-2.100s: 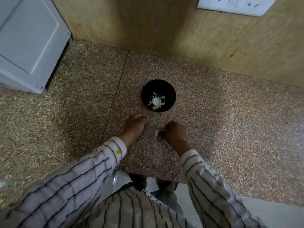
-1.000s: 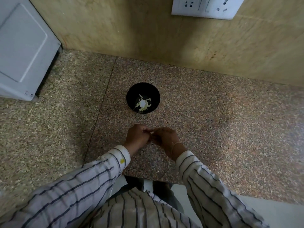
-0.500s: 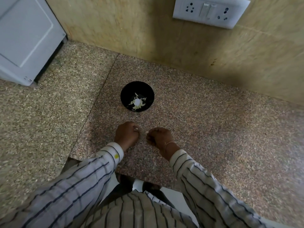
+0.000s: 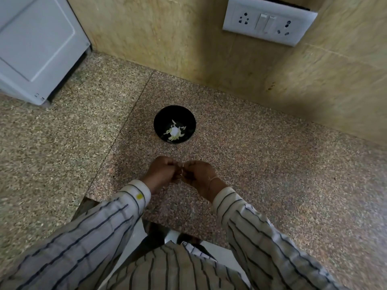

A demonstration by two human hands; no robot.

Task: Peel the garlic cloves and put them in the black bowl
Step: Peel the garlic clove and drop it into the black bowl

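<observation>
One white appliance [image 4: 35, 45]: far left of the hands and beyond them, standing on the counter by the wall.
Speckled stone counter [image 4: 272, 174]: under both hands; a seam line runs past the left hand on its outer side.
Left sleeve [image 4: 117, 208]: striped, with a small yellow mark on the cuff.
Left hand [image 4: 161, 172]: fingers curled, fingertips meeting those of the right hand and pinching the clove.
Garlic clove [image 4: 182, 171]: small pale bit held between the two hands' fingertips, mostly hidden; peeled or not cannot be told.
Black bowl [image 4: 174, 124]: on the counter just beyond the hands, apart from them, in line with where they meet.
Garlic pieces [image 4: 174, 131]: pale slivers round a white lump, in the bowl's bottom.
Right hand [image 4: 198, 174]: fingers curled, pinching the same clove; thin band at the wrist.
Socket panel [image 4: 269, 20]: white, on the wall, far beyond the right hand.
</observation>
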